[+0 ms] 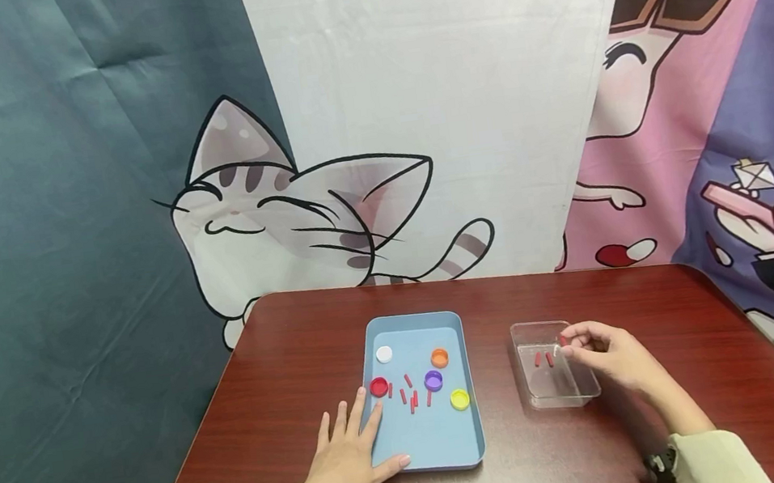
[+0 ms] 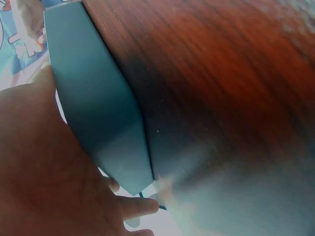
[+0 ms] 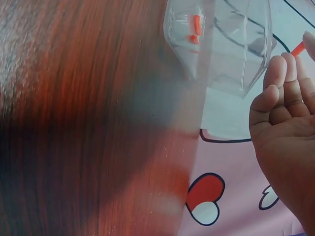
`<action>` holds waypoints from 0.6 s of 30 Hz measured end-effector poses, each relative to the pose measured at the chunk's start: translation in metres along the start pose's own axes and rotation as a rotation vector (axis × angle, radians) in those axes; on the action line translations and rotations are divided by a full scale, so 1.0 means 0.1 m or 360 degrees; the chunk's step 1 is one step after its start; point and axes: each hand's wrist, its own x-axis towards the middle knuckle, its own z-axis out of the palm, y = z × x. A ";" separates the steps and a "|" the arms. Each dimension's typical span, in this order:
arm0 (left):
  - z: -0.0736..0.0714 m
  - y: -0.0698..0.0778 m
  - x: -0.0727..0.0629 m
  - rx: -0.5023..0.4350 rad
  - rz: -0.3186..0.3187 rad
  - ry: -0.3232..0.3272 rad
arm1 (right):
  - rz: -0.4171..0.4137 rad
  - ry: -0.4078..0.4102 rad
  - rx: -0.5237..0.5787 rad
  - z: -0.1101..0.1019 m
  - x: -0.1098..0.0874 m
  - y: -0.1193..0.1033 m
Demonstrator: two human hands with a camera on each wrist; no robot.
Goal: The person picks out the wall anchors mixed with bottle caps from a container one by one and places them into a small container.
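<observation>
My left hand (image 1: 345, 459) rests with spread fingers on the left rim of a blue tray (image 1: 429, 448), its thumb over the near edge. In the tray lie several small red sticks (image 1: 403, 396) among round caps: white (image 1: 384, 354), red (image 1: 378, 387), orange (image 1: 440, 358), purple (image 1: 433, 381) and yellow (image 1: 459, 399). Over the right side of a clear plastic box (image 1: 562, 398), my right hand (image 1: 611, 355) pinches one red stick (image 3: 298, 48) between thumb and fingertips. Two more red sticks (image 1: 549, 360) lie inside that box.
Both containers stand on a dark red-brown wooden table (image 1: 284, 353), the box to the right of the tray. Behind the table's far edge hangs a cloth (image 1: 437, 63) printed with a cartoon cat and figures. A dark band (image 1: 660, 466) circles the right wrist.
</observation>
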 end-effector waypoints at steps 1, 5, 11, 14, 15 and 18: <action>0.00 0.00 0.00 -0.0001 -0.0001 -0.0001 | 0.0006 0.0003 -0.0002 0.00 0.00 0.00; 0.00 0.00 0.00 -0.0007 -0.0006 -0.0009 | 0.0018 0.0004 -0.0025 -0.02 -0.01 0.01; 0.01 -0.01 0.00 -0.0004 -0.0006 -0.0014 | 0.0048 0.0015 -0.0057 -0.04 -0.01 0.03; 0.01 -0.01 0.00 -0.0005 -0.0003 -0.0010 | 0.0057 0.0014 -0.0074 -0.04 -0.02 0.02; 0.01 -0.01 0.00 -0.0005 -0.0002 -0.0009 | 0.0055 0.0013 -0.0076 -0.04 -0.02 0.01; 0.02 -0.01 0.00 -0.0011 -0.0004 -0.0012 | 0.0044 0.0009 -0.0061 -0.02 -0.01 -0.02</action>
